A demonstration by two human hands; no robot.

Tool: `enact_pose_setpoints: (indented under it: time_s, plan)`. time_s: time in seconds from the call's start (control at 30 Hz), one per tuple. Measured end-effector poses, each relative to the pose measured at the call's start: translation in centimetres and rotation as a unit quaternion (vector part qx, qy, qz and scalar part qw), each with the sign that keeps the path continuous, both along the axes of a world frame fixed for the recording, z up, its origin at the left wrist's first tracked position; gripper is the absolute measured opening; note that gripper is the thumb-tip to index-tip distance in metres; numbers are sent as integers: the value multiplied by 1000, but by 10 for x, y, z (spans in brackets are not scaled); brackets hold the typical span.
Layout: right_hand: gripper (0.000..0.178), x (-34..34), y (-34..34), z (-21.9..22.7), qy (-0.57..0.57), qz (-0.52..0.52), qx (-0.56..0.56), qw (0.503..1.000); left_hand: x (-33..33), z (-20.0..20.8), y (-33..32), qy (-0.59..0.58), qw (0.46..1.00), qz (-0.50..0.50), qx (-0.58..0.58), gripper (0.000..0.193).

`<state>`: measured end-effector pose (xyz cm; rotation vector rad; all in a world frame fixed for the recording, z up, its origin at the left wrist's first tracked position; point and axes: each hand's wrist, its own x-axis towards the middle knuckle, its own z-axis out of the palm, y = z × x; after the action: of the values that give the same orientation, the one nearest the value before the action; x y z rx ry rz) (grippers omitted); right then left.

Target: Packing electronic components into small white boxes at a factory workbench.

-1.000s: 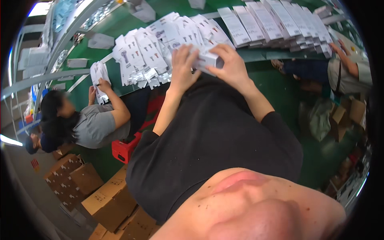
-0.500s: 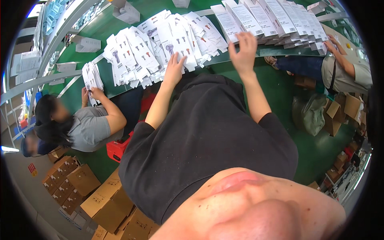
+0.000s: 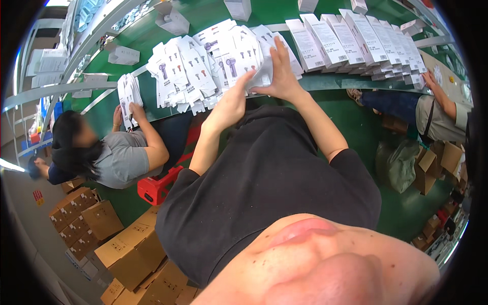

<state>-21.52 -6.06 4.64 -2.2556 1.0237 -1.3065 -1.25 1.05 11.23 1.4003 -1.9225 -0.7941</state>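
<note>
Head view. The white carton (image 3: 262,75) lies at the upper centre of the frame, between the person's two hands, above the near edge of the desk (image 3: 325,82). The right hand (image 3: 285,79) grasps it from the right: the thumb is spread wide from the other fingers, which extend toward the top of the frame along the carton's right side, while the thumb lies across its lower end. The left hand (image 3: 231,105) reaches in from the lower left, its fingers close together and nearly straight, the tips at the carton's left edge; whether they pinch it or merely rest against it cannot be told.

Left of the hands, a fanned pile of flat cartons (image 3: 190,71), white with printed pictures, overlaps on the desk. Upper right, a row of white boxes (image 3: 351,46) leans in overlapping order. At the left of the frame, a co-worker in a grey shirt (image 3: 122,160) has both hands on a narrow stack of flat cartons (image 3: 130,96); at the right edge, another co-worker (image 3: 441,109) reaches to the row's end. Brown cardboard boxes (image 3: 129,254) occupy the lower left, near a red stool (image 3: 158,187).
</note>
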Motion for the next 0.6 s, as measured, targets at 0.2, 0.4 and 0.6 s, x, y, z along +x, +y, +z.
enact_pose_setpoints:
  time_s: [0.2, 0.4, 0.6]
  plan:
    - [132, 23, -3, -7, -13, 126, -10, 992, 18, 2, 5, 234, 952, -26, 195, 57]
    - [122, 30, 7, 1, 32, 129, -8, 991, 36, -15, -2, 355, 877, -15, 322, 66]
    - [124, 28, 1, 15, 88, 91, -58, 990, 18, 3, -18, 210, 932, 127, 267, 71]
